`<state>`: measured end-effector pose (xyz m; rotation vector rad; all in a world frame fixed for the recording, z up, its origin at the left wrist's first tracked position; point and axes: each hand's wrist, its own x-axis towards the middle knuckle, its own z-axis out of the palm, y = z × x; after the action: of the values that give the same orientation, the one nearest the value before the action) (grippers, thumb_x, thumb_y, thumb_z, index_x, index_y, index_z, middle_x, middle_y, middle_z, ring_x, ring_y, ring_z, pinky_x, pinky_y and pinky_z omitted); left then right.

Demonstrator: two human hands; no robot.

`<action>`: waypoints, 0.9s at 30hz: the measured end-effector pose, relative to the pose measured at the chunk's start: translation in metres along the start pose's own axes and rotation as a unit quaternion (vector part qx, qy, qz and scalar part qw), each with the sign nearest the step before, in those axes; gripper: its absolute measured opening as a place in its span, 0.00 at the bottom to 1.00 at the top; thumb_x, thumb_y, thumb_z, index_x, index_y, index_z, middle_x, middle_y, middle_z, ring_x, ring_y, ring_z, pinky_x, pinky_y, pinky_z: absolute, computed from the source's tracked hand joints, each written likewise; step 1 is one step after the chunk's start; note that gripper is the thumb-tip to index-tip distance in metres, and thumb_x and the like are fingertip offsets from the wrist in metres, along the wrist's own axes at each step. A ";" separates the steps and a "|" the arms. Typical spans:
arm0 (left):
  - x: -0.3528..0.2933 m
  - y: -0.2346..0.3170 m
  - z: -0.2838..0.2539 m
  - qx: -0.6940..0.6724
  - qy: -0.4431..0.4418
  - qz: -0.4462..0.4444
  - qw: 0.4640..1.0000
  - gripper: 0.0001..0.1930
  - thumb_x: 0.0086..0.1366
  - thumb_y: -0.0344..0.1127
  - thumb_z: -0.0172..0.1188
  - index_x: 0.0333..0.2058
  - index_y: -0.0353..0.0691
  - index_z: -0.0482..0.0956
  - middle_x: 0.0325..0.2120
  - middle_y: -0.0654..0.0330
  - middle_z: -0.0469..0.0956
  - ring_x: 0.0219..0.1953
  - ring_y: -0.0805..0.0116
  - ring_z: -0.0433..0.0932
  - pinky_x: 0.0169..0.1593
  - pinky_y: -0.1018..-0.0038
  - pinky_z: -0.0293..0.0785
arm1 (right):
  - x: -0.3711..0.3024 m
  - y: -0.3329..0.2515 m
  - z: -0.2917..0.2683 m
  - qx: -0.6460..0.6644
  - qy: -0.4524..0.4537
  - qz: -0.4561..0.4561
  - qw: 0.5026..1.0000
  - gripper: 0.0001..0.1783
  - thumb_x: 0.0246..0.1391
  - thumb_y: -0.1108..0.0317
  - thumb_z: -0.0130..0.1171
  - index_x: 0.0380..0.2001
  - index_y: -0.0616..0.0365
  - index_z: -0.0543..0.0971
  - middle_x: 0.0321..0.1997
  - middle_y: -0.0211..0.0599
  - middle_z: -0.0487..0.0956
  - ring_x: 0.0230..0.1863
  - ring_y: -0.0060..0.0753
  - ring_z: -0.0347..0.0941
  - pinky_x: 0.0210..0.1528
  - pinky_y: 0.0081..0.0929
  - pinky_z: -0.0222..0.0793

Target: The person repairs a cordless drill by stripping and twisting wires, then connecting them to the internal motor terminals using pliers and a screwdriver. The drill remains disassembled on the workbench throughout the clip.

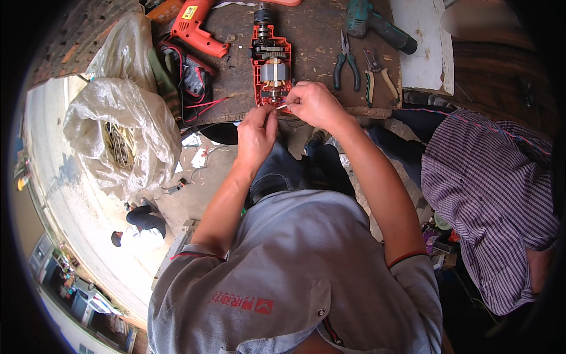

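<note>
An opened power drill [273, 69] lies on the bench with its chuck pointing away from me. Its orange half-shell shows the gears and the motor. At the near end of the shell, my left hand [254, 131] pinches one end of a thin pale rod-like piece [282, 107]. My right hand [313, 103] has its fingertips closed at the other end of that piece. Whether it is a wire or a sleeve is too small to tell. The fingers cover part of the drill's near end.
Pliers [346, 62] and cutters with pale grips [380, 76] lie to the right, below a teal drill [377, 26]. A red shell half [197, 26] and a multimeter [193, 76] lie left. A plastic sack [88, 124] stands beyond. A person in a checked shirt [483, 189] is at right.
</note>
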<state>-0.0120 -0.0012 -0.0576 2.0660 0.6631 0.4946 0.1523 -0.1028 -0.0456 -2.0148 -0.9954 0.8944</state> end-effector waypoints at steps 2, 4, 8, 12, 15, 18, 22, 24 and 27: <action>0.001 -0.001 0.001 0.000 0.002 0.001 1.000 0.05 0.64 0.26 0.64 0.39 0.34 0.83 0.30 0.46 0.81 0.32 0.47 0.82 0.38 0.63 0.78 | 0.000 -0.001 -0.001 0.003 -0.004 -0.001 1.000 0.05 0.47 0.74 0.66 0.30 0.62 0.84 0.35 0.47 0.82 0.39 0.51 0.81 0.45 0.41 0.76; 0.001 0.000 0.001 0.003 -0.006 -0.006 1.000 0.05 0.64 0.27 0.64 0.38 0.34 0.83 0.30 0.46 0.81 0.32 0.48 0.82 0.38 0.63 0.78 | 0.000 -0.002 -0.002 0.005 -0.005 0.005 1.000 0.06 0.46 0.74 0.66 0.30 0.62 0.84 0.35 0.47 0.82 0.39 0.50 0.81 0.45 0.41 0.76; 0.003 0.001 0.004 -0.006 0.005 -0.020 1.000 0.05 0.64 0.27 0.64 0.38 0.34 0.84 0.30 0.47 0.81 0.32 0.48 0.82 0.38 0.63 0.78 | 0.000 -0.001 -0.002 0.006 0.001 -0.004 1.000 0.06 0.46 0.75 0.66 0.30 0.63 0.84 0.35 0.47 0.82 0.39 0.50 0.81 0.44 0.41 0.77; 0.004 -0.002 0.007 -0.020 0.008 -0.027 0.999 0.06 0.65 0.27 0.64 0.39 0.34 0.84 0.30 0.47 0.81 0.32 0.47 0.82 0.39 0.62 0.78 | 0.000 0.003 -0.001 -0.002 0.012 -0.033 0.999 0.06 0.49 0.73 0.67 0.31 0.63 0.84 0.32 0.44 0.81 0.33 0.40 0.81 0.38 0.35 0.77; 0.004 -0.004 0.006 -0.009 0.000 -0.018 1.000 0.06 0.65 0.29 0.63 0.40 0.36 0.83 0.31 0.47 0.81 0.32 0.46 0.82 0.38 0.61 0.78 | 0.000 0.001 -0.002 -0.001 -0.001 -0.030 1.000 0.06 0.49 0.74 0.65 0.31 0.63 0.84 0.33 0.44 0.81 0.35 0.43 0.81 0.41 0.37 0.76; 0.003 0.008 -0.002 0.075 -0.037 -0.019 0.996 0.06 0.65 0.32 0.64 0.40 0.40 0.84 0.34 0.50 0.82 0.32 0.46 0.82 0.36 0.59 0.79 | -0.001 0.000 -0.004 0.001 -0.015 -0.029 0.999 0.05 0.49 0.75 0.62 0.31 0.62 0.83 0.37 0.47 0.81 0.41 0.51 0.80 0.46 0.41 0.76; 0.009 0.036 -0.011 0.164 -0.043 0.000 0.986 0.07 0.64 0.35 0.64 0.40 0.46 0.84 0.37 0.55 0.81 0.32 0.46 0.83 0.34 0.55 0.80 | -0.002 0.003 -0.003 -0.023 -0.008 -0.069 0.997 0.06 0.51 0.75 0.62 0.33 0.63 0.83 0.36 0.45 0.80 0.39 0.48 0.79 0.43 0.39 0.76; 0.013 0.038 -0.010 0.183 -0.075 -0.004 0.980 0.08 0.63 0.35 0.65 0.41 0.46 0.84 0.36 0.57 0.81 0.33 0.48 0.83 0.35 0.56 0.80 | -0.002 0.006 -0.004 -0.021 -0.009 -0.084 0.996 0.06 0.51 0.75 0.63 0.34 0.63 0.83 0.35 0.44 0.80 0.38 0.47 0.79 0.42 0.37 0.76; 0.016 0.029 -0.003 0.185 -0.089 0.004 0.979 0.08 0.63 0.36 0.65 0.41 0.45 0.84 0.35 0.57 0.80 0.34 0.48 0.83 0.36 0.56 0.80 | 0.001 0.012 -0.004 -0.005 -0.014 -0.098 0.995 0.05 0.51 0.76 0.63 0.33 0.63 0.82 0.35 0.44 0.80 0.37 0.46 0.79 0.41 0.38 0.75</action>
<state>0.0066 -0.0026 -0.0296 2.4290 0.6786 0.1953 0.1599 -0.1085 -0.0537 -1.8791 -1.1926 0.8146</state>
